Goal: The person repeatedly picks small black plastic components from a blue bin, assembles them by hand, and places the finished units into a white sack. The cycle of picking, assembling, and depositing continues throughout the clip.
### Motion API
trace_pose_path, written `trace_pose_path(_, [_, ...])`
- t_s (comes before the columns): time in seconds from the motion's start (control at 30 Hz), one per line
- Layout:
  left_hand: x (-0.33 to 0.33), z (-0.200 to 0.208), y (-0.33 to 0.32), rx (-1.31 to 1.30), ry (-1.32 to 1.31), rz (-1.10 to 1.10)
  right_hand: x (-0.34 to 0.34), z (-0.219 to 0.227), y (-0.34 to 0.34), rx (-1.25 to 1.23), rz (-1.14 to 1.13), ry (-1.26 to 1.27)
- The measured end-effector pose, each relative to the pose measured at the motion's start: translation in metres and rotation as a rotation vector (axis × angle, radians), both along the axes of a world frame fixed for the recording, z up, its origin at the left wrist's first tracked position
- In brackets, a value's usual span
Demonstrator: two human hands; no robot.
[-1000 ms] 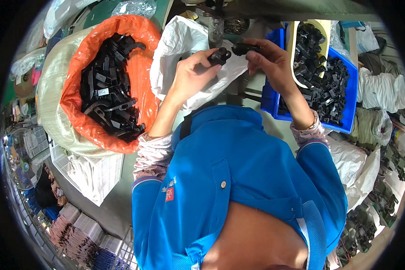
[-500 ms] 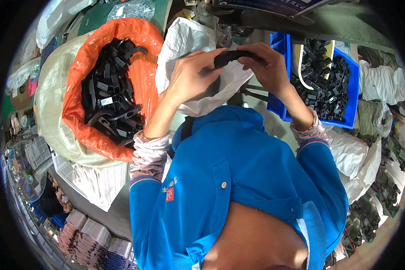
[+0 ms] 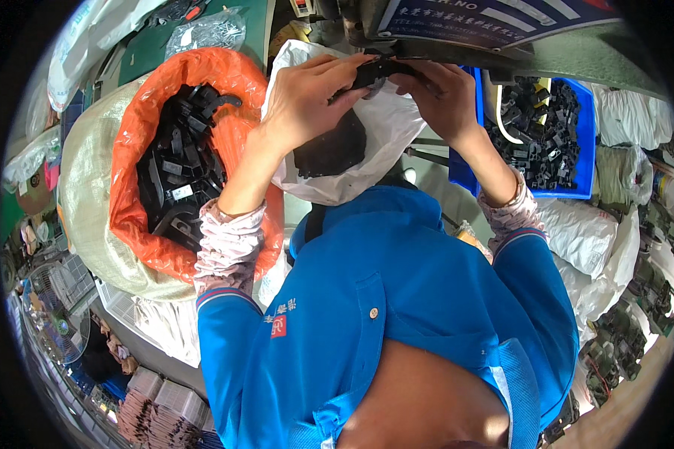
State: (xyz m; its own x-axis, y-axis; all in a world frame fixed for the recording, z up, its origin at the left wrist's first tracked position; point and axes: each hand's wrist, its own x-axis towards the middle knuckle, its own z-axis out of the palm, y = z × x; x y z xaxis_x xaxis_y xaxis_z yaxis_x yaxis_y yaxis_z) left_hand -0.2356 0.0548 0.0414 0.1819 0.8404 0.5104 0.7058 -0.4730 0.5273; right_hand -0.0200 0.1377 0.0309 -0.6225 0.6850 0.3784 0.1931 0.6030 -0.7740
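Note:
A black curved plastic part (image 3: 373, 73) spans between my two hands at the lower edge of a machine. My left hand (image 3: 307, 101) is closed on its left end, thumb below and fingers above. My right hand (image 3: 443, 97) grips the other end with bent fingers; the part's far side is hidden by the hands and the machine. Under my hands stands a white bag (image 3: 401, 131) with its mouth open, and something black (image 3: 333, 150) shows inside it.
To the left stands an orange-lined sack (image 3: 138, 239) full of black plastic parts (image 3: 176, 161). A blue bin (image 3: 586, 161) of small black pieces (image 3: 535, 142) sits at the right. A grey-green machine body (image 3: 569, 56) with a blue plate (image 3: 457, 26) overhangs the front.
Both hands have carried the black part forward, up to the machine's lower edge. The view has shifted, and more of the machine's plate and of the white bag's inside now shows.

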Motion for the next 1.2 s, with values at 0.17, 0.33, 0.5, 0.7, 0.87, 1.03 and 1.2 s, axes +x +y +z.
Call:
trace_pose_path(0.17, [-0.006, -0.002, 0.016, -0.109, 0.060, 0.009, -0.003, 0.003, 0.000, -0.193, -0.058, -0.050])
trace_pose_path(0.33, [-0.008, -0.007, 0.019, -0.265, 0.099, -0.005, 0.000, -0.013, 0.012, -0.297, -0.051, -0.130])
trace_pose_path(0.5, [-0.015, -0.008, 0.001, -0.499, -0.153, 0.088, 0.002, -0.012, 0.017, -0.324, -0.002, -0.134])
trace_pose_path(0.7, [-0.012, -0.015, 0.002, -0.257, -0.161, 0.001, 0.021, -0.094, 0.110, -0.565, 0.089, -0.035])
trace_pose_path(0.87, [-0.014, -0.007, 0.002, -0.306, -0.091, 0.032, -0.022, -0.110, 0.112, 0.933, -0.016, -1.046])
trace_pose_path(1.03, [-0.015, -0.009, -0.009, -0.337, -0.098, 0.071, -0.031, -0.126, 0.110, 0.444, 0.107, -0.705])
trace_pose_path(1.2, [-0.008, -0.011, -0.005, -0.109, -0.046, 0.035, -0.001, -0.225, 0.161, 0.453, -0.065, -0.641])
